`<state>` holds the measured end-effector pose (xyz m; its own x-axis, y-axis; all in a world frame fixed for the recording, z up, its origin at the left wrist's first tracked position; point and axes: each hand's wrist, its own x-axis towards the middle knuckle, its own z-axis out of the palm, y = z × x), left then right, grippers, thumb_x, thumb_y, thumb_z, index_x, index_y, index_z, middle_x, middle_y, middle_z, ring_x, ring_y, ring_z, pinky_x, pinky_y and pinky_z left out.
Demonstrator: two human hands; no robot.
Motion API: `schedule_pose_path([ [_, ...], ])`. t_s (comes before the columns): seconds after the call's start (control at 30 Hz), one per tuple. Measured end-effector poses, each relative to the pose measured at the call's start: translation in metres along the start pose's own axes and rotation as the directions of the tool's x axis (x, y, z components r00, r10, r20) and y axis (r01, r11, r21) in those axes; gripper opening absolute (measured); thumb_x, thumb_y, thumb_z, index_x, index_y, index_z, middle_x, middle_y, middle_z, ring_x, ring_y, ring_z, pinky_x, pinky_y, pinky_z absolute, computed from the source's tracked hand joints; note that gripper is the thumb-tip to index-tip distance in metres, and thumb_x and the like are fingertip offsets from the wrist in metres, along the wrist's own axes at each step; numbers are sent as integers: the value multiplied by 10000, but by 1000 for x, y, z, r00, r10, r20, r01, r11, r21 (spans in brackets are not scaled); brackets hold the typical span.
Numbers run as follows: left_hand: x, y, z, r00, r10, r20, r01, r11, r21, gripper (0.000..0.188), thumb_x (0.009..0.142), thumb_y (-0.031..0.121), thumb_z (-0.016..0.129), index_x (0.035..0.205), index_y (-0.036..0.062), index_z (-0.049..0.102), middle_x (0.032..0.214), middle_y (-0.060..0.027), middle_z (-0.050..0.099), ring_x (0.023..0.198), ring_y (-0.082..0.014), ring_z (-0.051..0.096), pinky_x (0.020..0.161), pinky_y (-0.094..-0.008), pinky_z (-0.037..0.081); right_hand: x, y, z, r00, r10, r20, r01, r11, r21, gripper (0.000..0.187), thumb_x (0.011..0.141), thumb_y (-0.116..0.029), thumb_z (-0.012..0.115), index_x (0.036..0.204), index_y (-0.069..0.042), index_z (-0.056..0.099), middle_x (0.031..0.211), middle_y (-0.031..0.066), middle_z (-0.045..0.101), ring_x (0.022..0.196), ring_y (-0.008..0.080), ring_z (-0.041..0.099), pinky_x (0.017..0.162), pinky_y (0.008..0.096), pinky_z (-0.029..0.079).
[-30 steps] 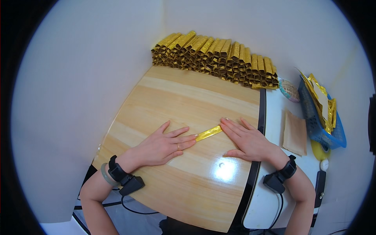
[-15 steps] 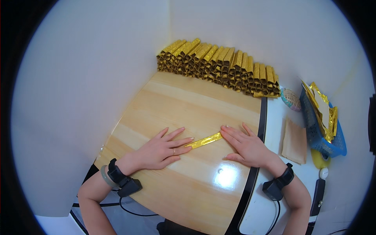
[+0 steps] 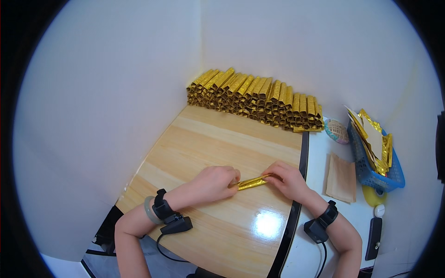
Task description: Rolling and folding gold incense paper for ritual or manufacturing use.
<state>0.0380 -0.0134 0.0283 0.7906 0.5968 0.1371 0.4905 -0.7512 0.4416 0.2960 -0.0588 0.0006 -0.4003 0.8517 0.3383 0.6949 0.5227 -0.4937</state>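
Observation:
A narrow folded strip of shiny gold foil paper (image 3: 252,183) lies near the middle of the wood-grain tabletop (image 3: 218,139), with a raised crease along its length. At its left end, my left hand (image 3: 214,184) is closed on it, fingers curled in. The thumb and fingers of my right hand (image 3: 288,180) pinch the other end. Only the stretch between the two hands shows; both ends are hidden by fingers. Far off on the tabletop, a long pile of folded gold paper tubes (image 3: 252,95) rests against the wall, open brown ends facing me.
To the right, a blue plastic basket (image 3: 378,180) holds gold paper pieces. Near it are a small woven basket (image 3: 336,131), a folded beige cloth or paper (image 3: 340,179), a yellow object (image 3: 371,194) and a black bar-shaped object (image 3: 373,238). Pale walls (image 3: 111,111) enclose the work area.
My hands went from lying flat with spread fingers to curling around the strip's ends. The flat strip is now partly folded up. The whole view has shifted, so the pile sits lower in the picture.

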Motion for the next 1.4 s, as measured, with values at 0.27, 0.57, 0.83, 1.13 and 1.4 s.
schedule_pose_path([
  [0.27, 8, -3, 19, 958, -236, 162, 286, 796, -533, 234, 845, 176, 645, 980, -14, 663, 778, -113, 681, 643, -171, 645, 600, -304, 514, 0, 5, 4, 890, 430, 148, -401, 587, 704, 367, 919, -97, 637, 1247, 1, 506, 971, 97, 652, 876, 128, 657, 752, 238, 511],
  [0.57, 2, 9, 25, 975, -179, 134, 207, 498, -842, 358, 881, 65, 681, 1200, 3, 531, 905, -45, 655, 876, -87, 621, 737, -237, 503, 3, -32, -3, 916, 361, 174, -366, 578, 729, 357, 928, -93, 621, 1262, -13, 526, 1014, 66, 662, 947, 120, 640, 824, 251, 505],
  [0.83, -7, 20, 27, 981, -191, 17, 96, 410, -907, 418, 863, 16, 673, 1237, 59, 491, 1165, -68, 507, 988, -139, 594, 812, -272, 533, -3, -39, 2, 955, 271, 123, -276, 652, 706, 385, 889, -50, 672, 1234, -9, 504, 890, 66, 690, 839, 111, 656, 747, 239, 516],
  [1.13, -7, 8, 15, 998, -46, -45, -12, 562, -827, 180, 889, 31, 638, 1067, 39, 613, 1103, -60, 538, 1057, -146, 552, 911, -296, 500, -7, -37, 2, 972, 114, 203, -233, 510, 828, 261, 907, -48, 652, 1120, -15, 505, 857, 80, 694, 795, 106, 651, 727, 239, 515],
  [1.4, -8, -2, 14, 998, 57, -30, -51, 429, -902, 125, 905, 51, 638, 1029, 45, 621, 1097, -49, 537, 1070, -143, 544, 940, -296, 473, -7, -38, 2, 963, 128, 239, -271, 450, 851, 196, 918, -35, 631, 1088, -1, 539, 862, 63, 689, 783, 100, 646, 728, 233, 519],
])
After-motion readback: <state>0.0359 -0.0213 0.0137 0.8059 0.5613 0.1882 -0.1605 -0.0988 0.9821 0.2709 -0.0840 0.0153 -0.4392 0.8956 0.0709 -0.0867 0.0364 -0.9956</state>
